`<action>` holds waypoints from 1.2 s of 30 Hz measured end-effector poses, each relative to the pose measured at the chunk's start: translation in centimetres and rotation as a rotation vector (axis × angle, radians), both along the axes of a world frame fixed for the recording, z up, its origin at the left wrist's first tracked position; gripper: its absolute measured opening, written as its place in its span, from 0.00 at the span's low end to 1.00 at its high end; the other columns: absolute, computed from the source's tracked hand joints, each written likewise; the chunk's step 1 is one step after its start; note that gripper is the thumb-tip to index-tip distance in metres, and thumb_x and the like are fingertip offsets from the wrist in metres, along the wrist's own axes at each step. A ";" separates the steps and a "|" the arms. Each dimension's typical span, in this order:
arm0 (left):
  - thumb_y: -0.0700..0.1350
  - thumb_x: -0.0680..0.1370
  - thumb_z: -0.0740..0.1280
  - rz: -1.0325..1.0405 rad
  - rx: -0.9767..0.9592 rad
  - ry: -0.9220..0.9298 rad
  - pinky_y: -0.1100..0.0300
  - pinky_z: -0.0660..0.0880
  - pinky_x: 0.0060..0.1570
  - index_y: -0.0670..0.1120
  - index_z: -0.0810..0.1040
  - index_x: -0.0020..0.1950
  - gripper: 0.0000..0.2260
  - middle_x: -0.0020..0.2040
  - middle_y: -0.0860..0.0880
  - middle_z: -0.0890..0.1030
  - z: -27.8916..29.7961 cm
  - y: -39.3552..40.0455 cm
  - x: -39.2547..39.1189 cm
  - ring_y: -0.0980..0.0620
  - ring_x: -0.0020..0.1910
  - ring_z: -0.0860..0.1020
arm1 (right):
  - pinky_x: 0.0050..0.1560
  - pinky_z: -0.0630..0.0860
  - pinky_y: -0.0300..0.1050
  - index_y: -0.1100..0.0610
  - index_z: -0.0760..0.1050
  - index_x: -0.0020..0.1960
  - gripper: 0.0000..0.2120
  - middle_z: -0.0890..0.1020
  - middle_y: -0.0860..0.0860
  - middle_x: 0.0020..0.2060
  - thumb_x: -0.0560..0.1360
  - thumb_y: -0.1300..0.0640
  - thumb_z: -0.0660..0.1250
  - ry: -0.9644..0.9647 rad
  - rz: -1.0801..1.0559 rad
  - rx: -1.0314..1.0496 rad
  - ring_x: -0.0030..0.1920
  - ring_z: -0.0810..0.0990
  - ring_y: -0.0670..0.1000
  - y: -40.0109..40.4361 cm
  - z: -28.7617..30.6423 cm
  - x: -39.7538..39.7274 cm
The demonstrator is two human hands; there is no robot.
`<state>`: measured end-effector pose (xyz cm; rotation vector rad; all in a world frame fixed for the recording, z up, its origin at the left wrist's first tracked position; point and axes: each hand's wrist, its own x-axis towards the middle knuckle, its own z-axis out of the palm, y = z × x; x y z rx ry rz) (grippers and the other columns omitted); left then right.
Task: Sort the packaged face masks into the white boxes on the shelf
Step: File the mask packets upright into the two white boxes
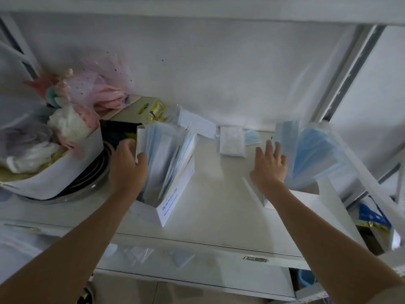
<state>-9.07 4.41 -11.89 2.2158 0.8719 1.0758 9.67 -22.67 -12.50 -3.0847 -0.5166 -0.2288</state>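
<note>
**A:** So how far along was the sorting at that point?

**B:** Pretty far, I'd say. The left white box [175, 194] was stuffed with upright packaged masks [162, 154], and the right white box [306, 191] had a stack of blue masks [315, 156] standing in it. Still loose on the shelf [219, 216] between the boxes: one small white packet [231, 142], a blue mask [252, 138] just beside it, and another pack [197, 122] leaning at the back wall. So a handful left, by my guess.

**A:** And the hands?

**B:** Left hand [129, 163] was at the left box's outer side, fingers curled around the edge of the mask bundle, thumb pressing on the front. So that grip was pinching the packs. Right hand [270, 162] was reaching forward with fingers spread and straight, holding nothing, just beside the right box's masks. Couldn't tell if it actually touched them.

**A:** Other clutter?

**B:** A round tub [65, 172] of pink fabric stuff on the far left.
</note>
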 end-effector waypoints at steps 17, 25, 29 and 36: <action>0.40 0.78 0.61 -0.520 -0.408 0.375 0.69 0.70 0.49 0.46 0.78 0.63 0.15 0.60 0.47 0.78 7.2 6.7 16.3 0.49 0.56 0.75 | 0.65 0.67 0.56 0.51 0.59 0.74 0.28 0.66 0.56 0.68 0.75 0.53 0.59 0.338 0.144 0.184 0.68 0.64 0.60 9.9 -0.5 6.8; 0.49 0.76 0.65 -0.447 -0.615 0.553 0.58 0.63 0.54 0.44 0.73 0.63 0.17 0.57 0.46 0.69 5.2 7.9 21.9 0.47 0.55 0.69 | 0.66 0.68 0.55 0.49 0.57 0.74 0.29 0.66 0.57 0.69 0.74 0.52 0.59 0.428 0.153 0.245 0.68 0.67 0.60 12.5 -2.0 7.8; 0.49 0.74 0.67 -0.404 -0.649 0.562 0.58 0.67 0.55 0.42 0.75 0.63 0.19 0.60 0.44 0.72 3.0 7.9 22.5 0.45 0.60 0.72 | 0.65 0.69 0.56 0.47 0.58 0.74 0.29 0.67 0.57 0.68 0.74 0.52 0.59 0.437 0.147 0.240 0.66 0.69 0.61 12.6 -2.8 8.6; 0.49 0.76 0.65 -0.324 -0.562 0.540 0.58 0.69 0.52 0.41 0.74 0.65 0.20 0.65 0.41 0.72 2.6 7.1 23.3 0.43 0.62 0.72 | 0.67 0.65 0.57 0.47 0.58 0.75 0.27 0.66 0.56 0.69 0.76 0.49 0.57 0.518 0.151 0.194 0.68 0.66 0.60 12.7 -4.0 9.7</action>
